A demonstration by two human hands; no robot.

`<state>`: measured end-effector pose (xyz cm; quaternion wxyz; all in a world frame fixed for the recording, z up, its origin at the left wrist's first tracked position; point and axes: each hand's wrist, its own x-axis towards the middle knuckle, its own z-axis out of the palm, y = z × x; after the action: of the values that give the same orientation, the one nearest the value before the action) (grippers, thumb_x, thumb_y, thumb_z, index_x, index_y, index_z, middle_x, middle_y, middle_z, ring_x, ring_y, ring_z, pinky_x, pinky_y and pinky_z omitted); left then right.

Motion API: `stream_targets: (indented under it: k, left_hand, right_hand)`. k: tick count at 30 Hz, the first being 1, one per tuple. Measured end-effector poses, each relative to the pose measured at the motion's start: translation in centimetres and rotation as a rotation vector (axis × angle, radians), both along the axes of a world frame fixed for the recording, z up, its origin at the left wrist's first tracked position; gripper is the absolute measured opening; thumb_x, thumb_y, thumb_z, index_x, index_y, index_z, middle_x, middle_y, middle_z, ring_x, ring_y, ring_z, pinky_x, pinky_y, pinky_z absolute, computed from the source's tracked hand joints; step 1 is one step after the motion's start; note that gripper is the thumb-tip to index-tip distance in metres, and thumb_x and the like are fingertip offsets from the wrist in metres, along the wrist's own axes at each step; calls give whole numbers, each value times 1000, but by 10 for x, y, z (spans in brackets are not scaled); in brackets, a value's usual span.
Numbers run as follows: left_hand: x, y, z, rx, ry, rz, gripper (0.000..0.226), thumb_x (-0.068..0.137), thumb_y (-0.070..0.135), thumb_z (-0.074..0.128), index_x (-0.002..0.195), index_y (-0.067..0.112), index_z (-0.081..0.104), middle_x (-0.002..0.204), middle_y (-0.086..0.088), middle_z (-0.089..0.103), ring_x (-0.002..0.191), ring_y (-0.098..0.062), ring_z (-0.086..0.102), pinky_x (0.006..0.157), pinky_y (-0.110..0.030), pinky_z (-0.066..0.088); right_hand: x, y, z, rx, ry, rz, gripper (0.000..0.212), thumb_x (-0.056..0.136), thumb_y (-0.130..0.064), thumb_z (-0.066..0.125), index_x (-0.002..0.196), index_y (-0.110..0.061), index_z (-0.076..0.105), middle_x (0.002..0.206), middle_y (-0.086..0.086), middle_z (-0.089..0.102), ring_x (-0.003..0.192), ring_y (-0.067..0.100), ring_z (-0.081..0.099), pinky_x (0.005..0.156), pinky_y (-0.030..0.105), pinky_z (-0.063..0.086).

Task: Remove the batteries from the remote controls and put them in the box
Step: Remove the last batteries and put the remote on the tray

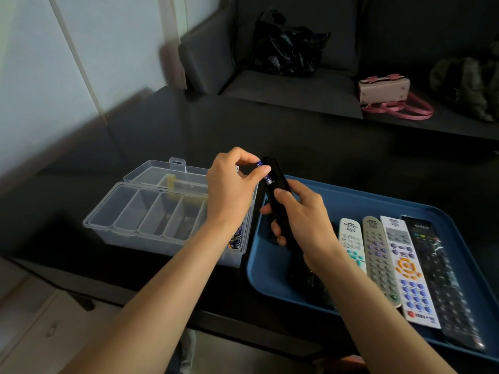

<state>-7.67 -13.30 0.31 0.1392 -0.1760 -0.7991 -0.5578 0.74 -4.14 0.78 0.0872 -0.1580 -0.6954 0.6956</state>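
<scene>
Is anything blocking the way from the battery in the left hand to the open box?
Nothing visible does. The left hand pinches a battery at the top of the black remote held by the right hand. The clear box sits just left, lid open, compartments uncovered.

Dim room, pale wall far left, dark sofa far, black bag and pink handbag on it, glossy black bench, light floor near left.
</scene>
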Motion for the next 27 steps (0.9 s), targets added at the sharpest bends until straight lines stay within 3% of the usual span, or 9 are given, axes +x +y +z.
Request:
stream_targets:
  k: [5,9,11,14,16,19,21,24,27]
  left_hand:
    - [2,6,-3,-49,104,20,15,80,20,71,88,8,65,93,0,58,59,1,48,62,-5,38]
    - [7,11,-8,-151,252,6,11,86,12,63,86,1,67,91,0,48,65,-5,48,62,-2,35]
    - [10,13,-10,-249,338,-26,18,91,12,55,82,0,66,92,-2,46,61,-10,50,59,-9,38]
    - [12,12,-10,-338,348,-82,27,96,17,47,81,0,63,99,-6,45,52,-18,55,52,-32,51]
    - [10,10,-10,-380,338,-107,27,96,17,47,82,1,64,101,-5,43,57,-19,56,56,-36,53]
    - [8,8,-4,-261,175,-144,26,95,9,43,99,0,68,104,-3,43,77,-10,52,75,-11,42]
    - [9,6,0,-131,26,-207,33,96,3,35,114,4,63,109,-3,44,85,0,47,78,-1,33]
    - [9,4,1,-2,-67,-290,37,97,1,32,123,10,56,109,1,45,81,6,50,79,-5,37]
    - [10,7,0,184,-137,-318,31,94,4,47,123,15,51,102,1,55,84,1,61,82,-16,48]
  right_hand:
    - [2,1,1,0,28,-21,19,99,-15,44,96,-25,60,66,2,64,42,15,45,37,25,34]
    - [1,4,0,-21,27,-41,18,98,-14,45,104,-16,61,65,4,64,42,16,44,37,24,34]
    - [-1,6,0,-12,33,-52,18,97,-12,45,102,-13,62,64,4,62,43,18,43,36,23,34]
    - [-1,8,-1,11,26,-62,17,95,-12,45,99,-9,62,63,4,61,44,18,44,36,23,35]
    - [0,8,-1,12,4,-55,17,95,-11,45,99,-6,61,63,4,61,44,18,45,36,24,35]
    - [-2,9,2,-76,-31,-48,18,97,-12,44,104,-5,58,66,6,62,44,16,44,36,23,34]
    - [-3,13,8,-167,-50,-46,17,99,-15,43,107,-7,56,72,10,63,45,15,43,36,24,33]
    - [-2,22,13,-228,-68,-42,18,99,-17,42,110,-8,55,79,13,62,47,15,42,37,23,32]
    - [0,27,10,-196,-101,-52,18,100,-17,43,110,-11,56,80,13,63,46,15,43,38,23,33]
